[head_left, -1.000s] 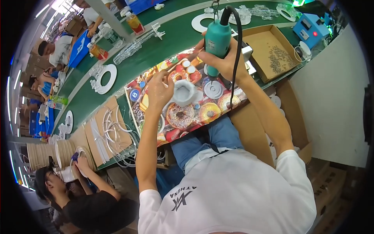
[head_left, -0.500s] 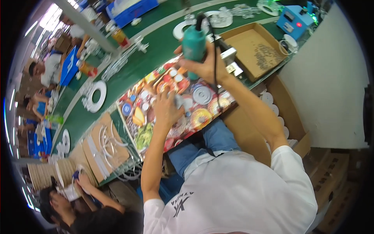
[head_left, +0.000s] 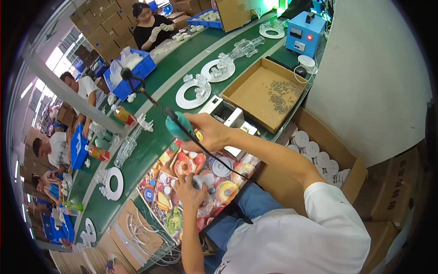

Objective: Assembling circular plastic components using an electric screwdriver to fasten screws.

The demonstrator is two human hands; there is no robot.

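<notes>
My right hand (head_left: 207, 131) is wrapped round a teal electric screwdriver (head_left: 179, 126) with a black cable. It holds the tool tilted above the far edge of a mat printed with colourful food pictures (head_left: 173, 214); the screwdriver's tip is hidden. My left hand (head_left: 190, 192) rests low over the mat with its fingers bent round a small pale grey piece (head_left: 198, 182), mostly covered by the fingers. A white metal device with a dark recess (head_left: 235, 118) stands just beyond my right wrist.
A cardboard tray (head_left: 255, 98) holds many small screws. White rings (head_left: 186, 101) with clear parts lie along the green table (head_left: 150, 150). An open carton (head_left: 356, 169) of white discs stands at right, a blue power unit (head_left: 305, 34) behind. Several people work across the table.
The view has swung to show more of the far table. My right hand and the screwdriver have moved toward the mat's far edge, and the tool leans more. My left hand stays on the grey piece.
</notes>
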